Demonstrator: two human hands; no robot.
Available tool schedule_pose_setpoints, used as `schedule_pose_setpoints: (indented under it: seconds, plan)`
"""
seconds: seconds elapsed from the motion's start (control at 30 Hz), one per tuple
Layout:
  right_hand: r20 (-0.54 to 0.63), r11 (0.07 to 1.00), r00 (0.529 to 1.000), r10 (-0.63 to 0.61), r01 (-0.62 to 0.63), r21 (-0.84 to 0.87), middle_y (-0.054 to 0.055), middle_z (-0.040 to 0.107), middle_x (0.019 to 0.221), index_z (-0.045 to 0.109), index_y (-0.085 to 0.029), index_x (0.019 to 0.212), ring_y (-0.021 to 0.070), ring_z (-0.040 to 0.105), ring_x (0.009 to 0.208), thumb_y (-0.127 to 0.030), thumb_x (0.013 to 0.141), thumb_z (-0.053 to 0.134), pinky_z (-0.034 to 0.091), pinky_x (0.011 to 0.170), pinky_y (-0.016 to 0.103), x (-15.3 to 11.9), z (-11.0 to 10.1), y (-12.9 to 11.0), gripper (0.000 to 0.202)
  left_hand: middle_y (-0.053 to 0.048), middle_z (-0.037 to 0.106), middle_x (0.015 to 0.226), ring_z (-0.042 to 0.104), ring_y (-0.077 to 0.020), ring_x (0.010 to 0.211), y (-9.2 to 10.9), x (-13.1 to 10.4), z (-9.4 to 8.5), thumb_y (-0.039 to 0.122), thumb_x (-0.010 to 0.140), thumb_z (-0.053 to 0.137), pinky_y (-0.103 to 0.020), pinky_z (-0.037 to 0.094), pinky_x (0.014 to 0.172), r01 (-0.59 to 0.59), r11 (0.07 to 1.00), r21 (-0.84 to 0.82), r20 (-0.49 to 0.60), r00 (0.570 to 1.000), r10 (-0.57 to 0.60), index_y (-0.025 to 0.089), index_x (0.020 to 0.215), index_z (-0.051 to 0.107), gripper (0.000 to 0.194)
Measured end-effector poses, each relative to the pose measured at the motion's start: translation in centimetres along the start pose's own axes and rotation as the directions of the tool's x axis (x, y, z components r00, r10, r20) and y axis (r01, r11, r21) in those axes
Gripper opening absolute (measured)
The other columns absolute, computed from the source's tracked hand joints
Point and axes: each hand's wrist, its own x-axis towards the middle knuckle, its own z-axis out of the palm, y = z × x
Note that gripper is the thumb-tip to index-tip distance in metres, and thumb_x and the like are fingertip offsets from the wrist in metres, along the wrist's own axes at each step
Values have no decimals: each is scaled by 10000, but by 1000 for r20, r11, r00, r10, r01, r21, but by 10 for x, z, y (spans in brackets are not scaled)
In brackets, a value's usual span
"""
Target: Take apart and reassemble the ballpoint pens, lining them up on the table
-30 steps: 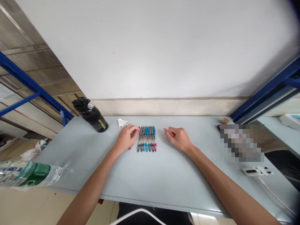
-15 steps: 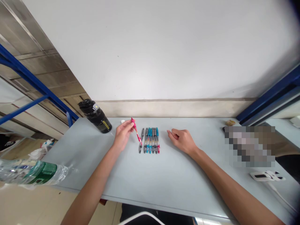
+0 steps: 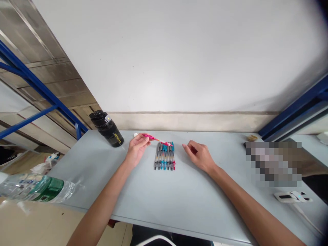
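My left hand (image 3: 136, 149) pinches a pink pen (image 3: 148, 137) by one end. The pen lies almost sideways, its other end reaching right over the upper part of a row of pens (image 3: 164, 157). Several grey and blue pens make up that row, side by side on the table, and a pink end shows at its lower right. My right hand (image 3: 199, 155) rests on the tabletop to the right of the row, fingers curled in, with nothing visible in it.
On the grey table (image 3: 159, 201), a black bottle (image 3: 110, 131) stands at the back left. A clear plastic bottle (image 3: 48, 188) lies at the left edge. To the right are a blurred-out item (image 3: 273, 164) and a white device with a cable (image 3: 293, 196).
The pink pen has swung from a steep slant to nearly level, its far end now over the row's upper part. My right hand stays curled in place. The view has shifted slightly.
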Motion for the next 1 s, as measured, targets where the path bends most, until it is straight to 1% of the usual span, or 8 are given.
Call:
schedule_pose_setpoints:
  seconds: [0.1, 0.23, 0.33, 0.47, 0.57, 0.7, 0.83, 1.0]
  plan:
    - [121, 994, 993, -8, -5, 106, 19, 680, 805, 642, -218, 1010, 155, 564, 651, -485, 1119, 516, 444, 649, 284, -1, -4, -16, 315, -116, 811, 1112, 762, -271, 1079, -4, -7, 7, 343, 841, 899, -417, 607, 942, -11, 997, 73, 73, 997, 6, 203, 1034, 774, 269]
    - [297, 983, 952, -76, 21, 183, 57, 759, 998, 644, -239, 1318, 195, 659, 783, -484, 1143, 484, 497, 748, 316, -4, -3, -39, 341, -124, 824, 1119, 781, -287, 1057, -10, -17, 22, 395, 861, 899, -463, 622, 990, 9, 982, 189, 175, 984, -43, 201, 1046, 775, 295]
    - [347, 976, 933, -92, 16, 216, 48, 741, 980, 664, -242, 1263, 190, 638, 769, -461, 1175, 390, 481, 749, 321, -6, -1, -47, 362, -130, 826, 1134, 784, -304, 1106, -9, -18, 35, 435, 908, 858, -474, 626, 1010, 6, 982, 189, 225, 973, -49, 204, 1088, 760, 309]
    - [290, 970, 957, -6, -64, 233, 4, 646, 842, 648, -224, 1086, 162, 525, 693, -492, 1183, 345, 431, 698, 305, -4, -3, -44, 417, -147, 792, 1314, 753, -316, 1239, -1, -12, 53, 464, 960, 806, -508, 559, 1153, 50, 990, 129, 305, 948, -88, 224, 1284, 756, 407]
    - [268, 964, 962, 46, -114, 241, -31, 541, 744, 619, -218, 978, 143, 434, 647, -547, 1165, 390, 381, 649, 286, -2, -5, -39, 443, -161, 788, 1323, 738, -335, 1265, -2, -8, 65, 507, 948, 810, -510, 549, 1164, 86, 995, 49, 332, 938, -97, 194, 1229, 795, 421]
    - [283, 973, 959, 24, -88, 215, -23, 550, 743, 598, -221, 946, 142, 444, 631, -553, 1168, 368, 370, 652, 283, -2, -2, -36, 461, -142, 840, 1065, 793, -275, 1015, -18, -7, 70, 511, 904, 854, -422, 615, 989, 91, 995, 37, 179, 979, -96, 155, 1010, 809, 375]
    - [289, 992, 957, -10, -27, 125, -30, 512, 707, 571, -240, 941, 146, 397, 574, -536, 1172, 366, 320, 614, 289, -5, 1, -33, 427, -82, 800, 807, 745, -197, 771, -28, -10, 61, 498, 846, 908, -330, 591, 803, 67, 990, 122, 69, 995, -76, 164, 830, 728, 379]
    - [262, 997, 964, -45, 27, 73, -47, 457, 660, 571, -238, 960, 139, 363, 537, -501, 1179, 370, 292, 593, 285, -6, 0, -26, 396, -121, 807, 1214, 745, -222, 1019, -22, -14, 56, 457, 873, 891, -311, 578, 812, 37, 991, 125, 161, 985, -57, 217, 1241, 726, 469]
